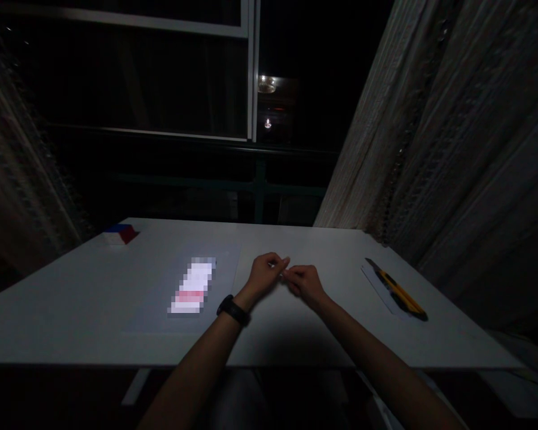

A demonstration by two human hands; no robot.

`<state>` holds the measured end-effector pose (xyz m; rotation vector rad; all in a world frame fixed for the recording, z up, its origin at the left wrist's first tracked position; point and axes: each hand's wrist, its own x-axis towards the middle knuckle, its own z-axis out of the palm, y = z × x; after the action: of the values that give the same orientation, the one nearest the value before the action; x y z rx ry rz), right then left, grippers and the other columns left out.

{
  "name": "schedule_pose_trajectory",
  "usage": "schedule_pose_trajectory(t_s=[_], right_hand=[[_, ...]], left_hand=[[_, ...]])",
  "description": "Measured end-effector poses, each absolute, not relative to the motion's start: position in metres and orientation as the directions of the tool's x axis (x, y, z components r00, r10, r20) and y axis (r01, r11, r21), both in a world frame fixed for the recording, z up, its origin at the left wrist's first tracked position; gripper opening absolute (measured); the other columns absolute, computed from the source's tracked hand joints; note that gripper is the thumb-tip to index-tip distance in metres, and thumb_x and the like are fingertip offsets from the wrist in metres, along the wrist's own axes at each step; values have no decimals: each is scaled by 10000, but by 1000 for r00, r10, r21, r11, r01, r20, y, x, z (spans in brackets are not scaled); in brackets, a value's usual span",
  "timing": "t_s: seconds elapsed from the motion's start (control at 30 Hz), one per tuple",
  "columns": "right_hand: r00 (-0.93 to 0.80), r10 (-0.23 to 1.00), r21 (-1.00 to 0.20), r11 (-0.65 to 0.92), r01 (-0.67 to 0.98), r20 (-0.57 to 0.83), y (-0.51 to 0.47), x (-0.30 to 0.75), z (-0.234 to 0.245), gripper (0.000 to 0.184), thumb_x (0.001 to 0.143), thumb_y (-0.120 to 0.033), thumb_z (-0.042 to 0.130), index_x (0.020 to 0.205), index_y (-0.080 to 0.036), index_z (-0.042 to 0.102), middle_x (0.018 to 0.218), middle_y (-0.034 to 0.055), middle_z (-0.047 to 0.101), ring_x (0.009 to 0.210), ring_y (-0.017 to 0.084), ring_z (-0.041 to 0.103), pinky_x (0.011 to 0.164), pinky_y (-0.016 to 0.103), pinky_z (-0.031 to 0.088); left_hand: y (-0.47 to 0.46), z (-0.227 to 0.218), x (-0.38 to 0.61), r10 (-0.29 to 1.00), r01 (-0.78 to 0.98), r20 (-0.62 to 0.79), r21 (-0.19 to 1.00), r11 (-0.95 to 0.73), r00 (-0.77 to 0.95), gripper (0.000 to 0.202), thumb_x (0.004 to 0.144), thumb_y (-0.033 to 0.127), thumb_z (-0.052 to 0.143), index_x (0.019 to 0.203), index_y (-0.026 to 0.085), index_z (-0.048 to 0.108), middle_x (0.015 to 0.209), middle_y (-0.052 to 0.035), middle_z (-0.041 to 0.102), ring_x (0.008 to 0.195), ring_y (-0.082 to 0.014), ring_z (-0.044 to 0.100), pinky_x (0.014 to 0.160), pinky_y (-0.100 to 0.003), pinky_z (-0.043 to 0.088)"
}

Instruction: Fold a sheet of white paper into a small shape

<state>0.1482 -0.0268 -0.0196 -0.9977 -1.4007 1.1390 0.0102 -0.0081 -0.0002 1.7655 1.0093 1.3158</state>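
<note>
Over the middle of the white table, my left hand and my right hand meet with their fingertips close together. Both are closed in a pinch. Whatever small thing lies between the fingertips, if any, is too dark and tiny to make out. A black watch sits on my left wrist. To the left of my hands lies a lit phone, its bright screen blurred out. On the right, a yellow and black utility knife lies partly over a white sheet of paper.
A blue, red and white block sits at the table's far left corner. The phone rests on a pale sheet. Behind the table is a dark window, with a curtain hanging by the right edge. The room is dim.
</note>
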Motion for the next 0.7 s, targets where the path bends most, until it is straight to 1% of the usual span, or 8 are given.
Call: schedule_pose_trajectory(t_s=[0.07, 0.13, 0.27, 0.33, 0.47, 0.7], right_hand=[[-169, 959, -972, 235, 12, 230, -26, 149, -21, 332, 633, -406, 678, 466, -153, 542, 341, -45, 448, 309, 67, 371, 342, 211, 265], [-207, 954, -973, 227, 31, 216, -24, 150, -22, 343, 629, -398, 686, 450, -156, 522, 354, -36, 476, 320, 74, 401, 352, 211, 294], [-207, 964, -983, 178, 38, 167, -22, 153, -23, 320, 623, -393, 678, 459, -147, 557, 347, -27, 487, 297, 78, 400, 337, 214, 291], [-193, 970, -986, 160, 44, 148, -23, 152, -23, 306, 608, -386, 676, 456, -146, 564, 346, -24, 492, 289, 79, 396, 331, 216, 289], [-184, 970, -973, 184, 137, 158, -23, 150, -21, 313, 645, -388, 628, 450, -149, 574, 332, -28, 472, 286, 77, 387, 342, 216, 297], [-93, 971, -904, 238, 354, 219, -27, 147, -20, 308, 704, -336, 539, 450, -164, 575, 320, -39, 451, 313, 80, 407, 400, 210, 334]], left_hand=[[-8, 0, 9, 883, 206, 435, 861, -464, 175, 373, 744, 462, 556, 544, 146, 558, 530, 15, 520, 540, -106, 460, 557, -234, 352], [-8, -2, 8, 877, 249, 447, 842, -479, 176, 367, 756, 457, 545, 558, 149, 564, 545, 13, 530, 554, -109, 471, 567, -236, 357], [-8, -6, 10, 853, 344, 489, 781, -521, 183, 331, 763, 454, 548, 619, 159, 594, 621, 1, 579, 624, -122, 513, 610, -240, 373], [-8, -7, 11, 841, 364, 507, 759, -540, 189, 314, 758, 454, 558, 650, 164, 609, 661, -7, 598, 660, -131, 530, 629, -245, 382], [-7, -8, 12, 840, 334, 504, 771, -542, 200, 283, 763, 427, 562, 681, 164, 625, 698, -21, 612, 688, -142, 545, 646, -256, 399], [-4, -10, 14, 822, 288, 538, 770, -569, 188, 225, 766, 359, 567, 651, 168, 594, 700, -16, 578, 710, -142, 528, 667, -263, 404]])
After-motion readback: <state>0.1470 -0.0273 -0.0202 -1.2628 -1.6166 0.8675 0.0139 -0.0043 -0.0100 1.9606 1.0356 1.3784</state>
